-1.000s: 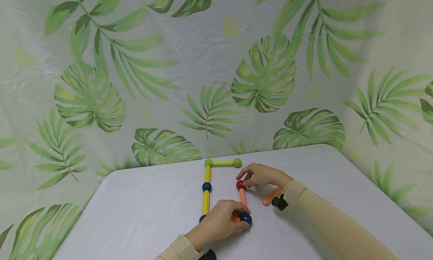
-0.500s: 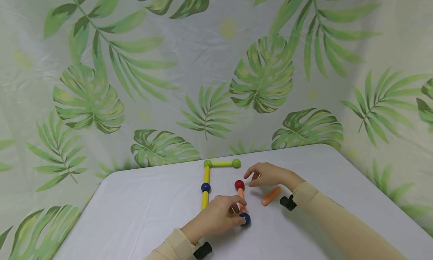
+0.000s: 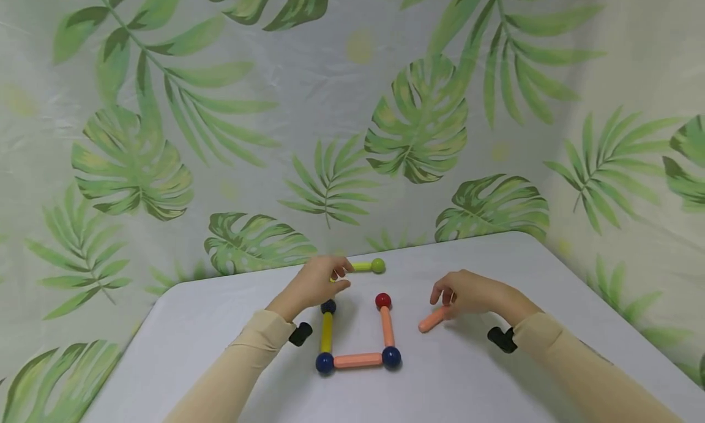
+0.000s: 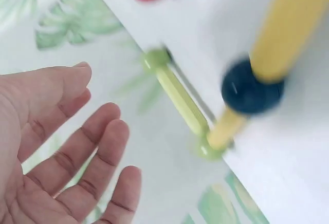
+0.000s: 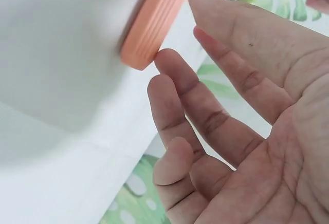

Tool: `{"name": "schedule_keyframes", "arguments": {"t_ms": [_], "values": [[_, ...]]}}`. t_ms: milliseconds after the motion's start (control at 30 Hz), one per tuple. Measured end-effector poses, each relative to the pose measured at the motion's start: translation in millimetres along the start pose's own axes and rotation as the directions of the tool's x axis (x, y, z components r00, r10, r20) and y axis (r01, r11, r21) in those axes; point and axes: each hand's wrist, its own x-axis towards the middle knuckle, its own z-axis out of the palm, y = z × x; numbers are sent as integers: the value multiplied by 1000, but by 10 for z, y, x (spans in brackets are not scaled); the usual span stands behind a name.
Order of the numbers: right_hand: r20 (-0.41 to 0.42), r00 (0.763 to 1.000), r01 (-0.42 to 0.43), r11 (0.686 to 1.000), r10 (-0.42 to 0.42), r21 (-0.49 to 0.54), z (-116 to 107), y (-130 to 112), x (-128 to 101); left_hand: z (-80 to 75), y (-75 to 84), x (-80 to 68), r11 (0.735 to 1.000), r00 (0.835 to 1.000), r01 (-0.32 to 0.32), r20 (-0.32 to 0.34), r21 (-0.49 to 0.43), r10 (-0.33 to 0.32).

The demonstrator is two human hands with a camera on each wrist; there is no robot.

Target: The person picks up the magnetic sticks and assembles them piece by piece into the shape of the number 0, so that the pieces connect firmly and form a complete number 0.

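I see my right hand, fingers relaxed and spread, fingertips at the loose orange rod on the table; my left hand hovers open (holding nothing) over the yellow rod frame.

You see a white table against a backdrop printed with green palm leaves. At twelve o'clock lies a lime-green rod; yellow rod, navy balls, red ball and orange rods below.

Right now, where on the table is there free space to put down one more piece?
Bare table lies left of the left hand, and near the edge below the orange rod. Around the red ball and the right hand it is crowded.
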Motion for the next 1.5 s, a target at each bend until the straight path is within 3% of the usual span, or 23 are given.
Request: {"name": "schedule_keyframes", "arguments": {"t_ms": [267, 400, 633, 900, 1167, 1500], "values": [[-48, 999, 5, 1000, -6, -25, 100, 2, -37, 7, -373, 291, 994, 999, 45, 8, 98, -46], [-69, 998, 7, 999, -10, -51, 186, -46, 25, 90, -512, 374, 990, 999, 49, 12, 136, -51], [-57, 998, 15, 1000, -16, -7, 310, -95, 134, 229, -690, 471, 986, 998, 49, 24, 162, -54], [-43, 999, 14, 1000, -15, -28, 348, -130, 166, 290, -764, 518, 985, 996, 76, 27, 156, -81], [-14, 1000, -19, 1000, 19, 19, 321, -139, 135, 278, -756, 532, 974, 993, 109, 32, 199, -117], [-9, 1000, -11, 988, 12, 157, 155, 20, 187, 339, -806, 564, 963, 997, 75, -9, 257, -75]]}}
